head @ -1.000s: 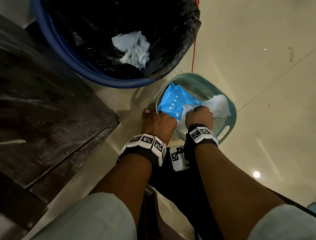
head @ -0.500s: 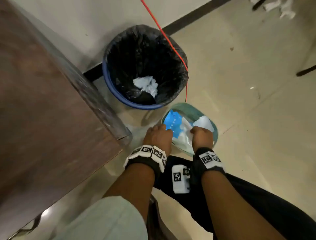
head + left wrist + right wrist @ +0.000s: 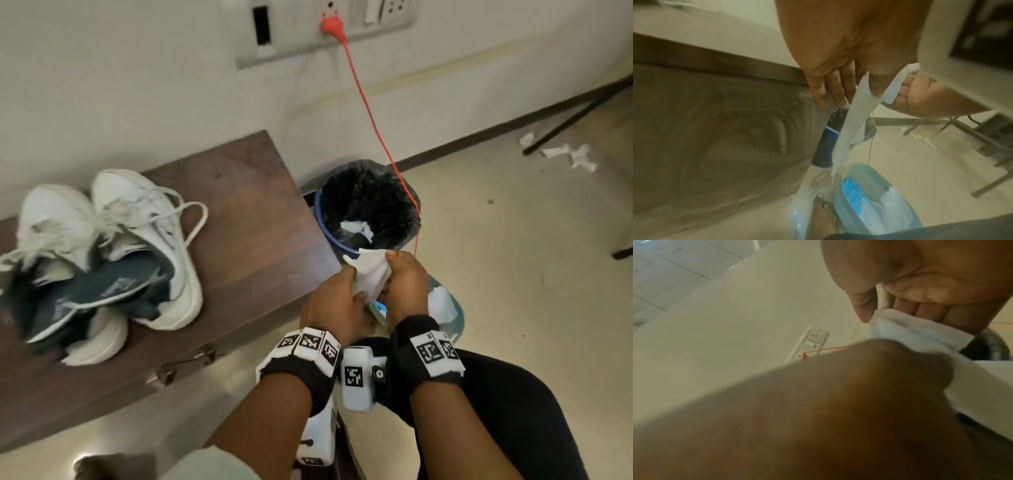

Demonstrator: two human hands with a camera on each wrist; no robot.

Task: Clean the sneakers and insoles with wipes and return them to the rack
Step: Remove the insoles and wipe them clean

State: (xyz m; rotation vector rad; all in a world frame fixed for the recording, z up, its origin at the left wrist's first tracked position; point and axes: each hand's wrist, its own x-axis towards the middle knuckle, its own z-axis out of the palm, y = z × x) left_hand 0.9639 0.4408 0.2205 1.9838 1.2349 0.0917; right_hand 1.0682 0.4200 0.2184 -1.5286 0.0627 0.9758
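**Wipe held between both hands above the basket**

My left hand (image 3: 337,301) and right hand (image 3: 406,284) pinch one wipe (image 3: 373,270), fingers curled, over the basket (image 3: 857,172). Sneakers (image 3: 147,240), apparently with insoles (image 3: 102,287), lie on the tabletop (image 3: 253,219).

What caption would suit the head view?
Both hands, left hand and right hand, hold a wipe beside sneakers on the bench.

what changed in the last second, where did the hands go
Both hands lifted out of the teal basket. The left hand and right hand now hold a white wipe between them, each with a grip on it, above the basket. The blue wipes pack stayed in the basket, and crumpled wipes still lie in the bin.
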